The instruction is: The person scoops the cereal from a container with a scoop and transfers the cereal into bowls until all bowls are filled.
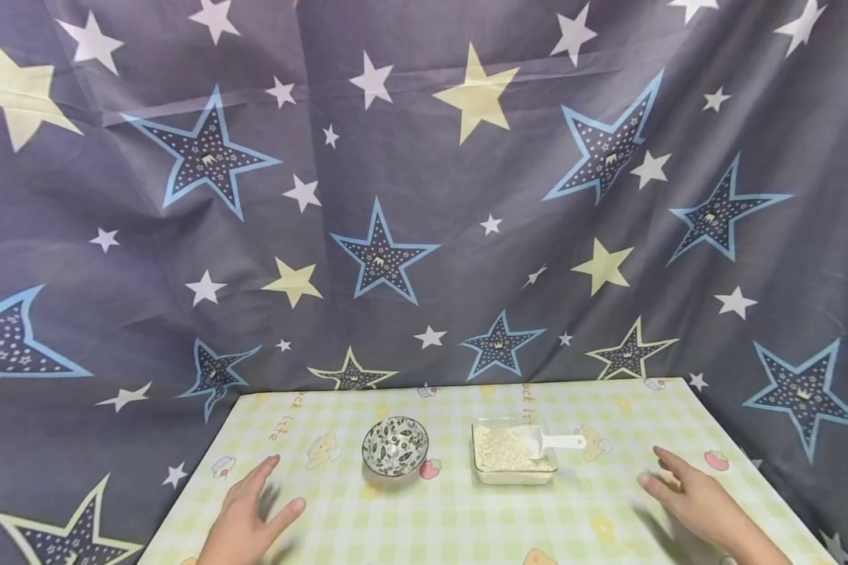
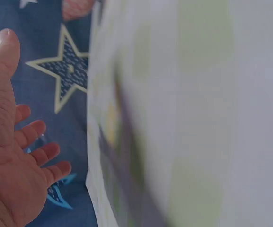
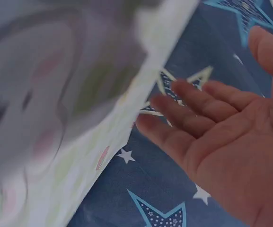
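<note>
My left hand (image 1: 246,514) hovers over the front left of the table, fingers and thumb spread, holding nothing. On the right side, my right hand (image 1: 692,502) is likewise relaxed and bare. Between them stands a small bowl (image 1: 396,447) with a black-and-white leaf pattern, nearer the left hand. To its right sits a rectangular glass dish (image 1: 514,477) of pale powder (image 1: 498,449). A white scoop (image 1: 561,442) rests in the powder, its handle over the dish's right edge. Both wrist views show a palm, the left hand (image 2: 13,156) and the right hand (image 3: 231,137), touching no object.
A green-and-white checked cloth with cartoon prints covers the table (image 1: 410,522). Behind and beside it hangs a dark curtain (image 1: 424,196) with stars. The table's far edge lies close to the curtain.
</note>
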Demonstrator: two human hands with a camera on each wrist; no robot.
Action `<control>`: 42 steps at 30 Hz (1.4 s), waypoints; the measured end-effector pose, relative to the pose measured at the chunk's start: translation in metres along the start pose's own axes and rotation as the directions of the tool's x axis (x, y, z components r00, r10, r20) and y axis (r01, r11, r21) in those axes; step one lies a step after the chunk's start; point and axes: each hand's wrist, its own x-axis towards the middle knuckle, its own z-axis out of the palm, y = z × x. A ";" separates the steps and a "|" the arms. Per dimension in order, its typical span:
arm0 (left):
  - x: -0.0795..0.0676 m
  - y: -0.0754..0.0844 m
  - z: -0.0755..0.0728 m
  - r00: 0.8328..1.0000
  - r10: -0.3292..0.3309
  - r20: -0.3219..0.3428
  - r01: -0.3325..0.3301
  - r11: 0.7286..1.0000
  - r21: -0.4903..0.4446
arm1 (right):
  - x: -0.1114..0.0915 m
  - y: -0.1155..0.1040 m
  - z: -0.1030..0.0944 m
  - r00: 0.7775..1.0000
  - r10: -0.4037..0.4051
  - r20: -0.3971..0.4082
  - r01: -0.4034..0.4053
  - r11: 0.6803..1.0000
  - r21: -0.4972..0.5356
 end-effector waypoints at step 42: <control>0.049 0.205 0.115 0.905 0.344 0.250 -0.279 0.924 -0.260 | 0.034 -0.080 0.048 0.995 0.066 0.077 -0.102 0.670 0.736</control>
